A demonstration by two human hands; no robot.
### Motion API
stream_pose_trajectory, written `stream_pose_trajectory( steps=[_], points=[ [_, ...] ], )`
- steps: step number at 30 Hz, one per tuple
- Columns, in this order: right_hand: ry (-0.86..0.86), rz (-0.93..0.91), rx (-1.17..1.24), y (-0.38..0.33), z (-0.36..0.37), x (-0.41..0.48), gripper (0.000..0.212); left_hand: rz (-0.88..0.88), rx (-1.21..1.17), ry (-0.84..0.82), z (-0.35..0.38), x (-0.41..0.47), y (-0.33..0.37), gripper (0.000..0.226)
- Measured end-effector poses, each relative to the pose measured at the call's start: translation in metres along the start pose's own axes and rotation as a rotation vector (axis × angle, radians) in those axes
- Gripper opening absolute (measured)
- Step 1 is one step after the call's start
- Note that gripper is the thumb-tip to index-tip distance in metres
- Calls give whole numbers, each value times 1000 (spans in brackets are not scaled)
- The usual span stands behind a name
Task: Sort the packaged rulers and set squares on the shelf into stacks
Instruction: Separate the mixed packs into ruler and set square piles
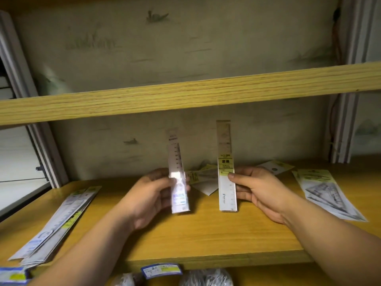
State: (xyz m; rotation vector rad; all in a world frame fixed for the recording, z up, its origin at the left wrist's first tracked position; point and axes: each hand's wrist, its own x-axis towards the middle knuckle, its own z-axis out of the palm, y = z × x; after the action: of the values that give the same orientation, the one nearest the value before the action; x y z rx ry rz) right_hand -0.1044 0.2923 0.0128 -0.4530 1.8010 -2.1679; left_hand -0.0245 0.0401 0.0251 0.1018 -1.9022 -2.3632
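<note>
My left hand [150,195] grips a packaged clear ruler [177,174] with a white and blue label, held upright over the wooden shelf [206,240]. My right hand [257,190] pinches a second packaged ruler [225,168] with a yellow label, also upright. At the left of the shelf lies a stack of long packaged rulers [59,221]. At the right lies a stack of packaged set squares [323,195]. Behind my hands, more set square packs [204,178] lie loose near the back wall.
An upper shelf board [185,96] runs across above my hands. One loose pack [274,167] lies at the back right. Below the shelf's front edge sit a blue labelled packet [161,270] and bundles in clear wrap [206,277]. A window frame [41,153] stands at the left.
</note>
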Motion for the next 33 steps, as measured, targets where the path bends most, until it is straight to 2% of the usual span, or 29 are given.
stream_pose_trajectory(
  steps=[4,8,22,27,30,33],
  points=[
    [4,2,-20,0,1,-1,19,-2,12,-91,-6,0,-9,37],
    [-4,5,-43,0,3,-1,18,-38,44,-146,-9,0,-13,34],
    [-76,-41,-197,-3,9,-10,17,63,91,142,-5,-30,8,26],
    [-106,-24,-170,-3,57,-12,21,152,140,164,-48,-55,32,23],
    [-121,8,-155,-2,106,-10,30,183,160,185,-92,-70,47,22],
    [-139,42,-155,5,164,-9,28,196,204,208,-147,-85,60,24]
  ],
)
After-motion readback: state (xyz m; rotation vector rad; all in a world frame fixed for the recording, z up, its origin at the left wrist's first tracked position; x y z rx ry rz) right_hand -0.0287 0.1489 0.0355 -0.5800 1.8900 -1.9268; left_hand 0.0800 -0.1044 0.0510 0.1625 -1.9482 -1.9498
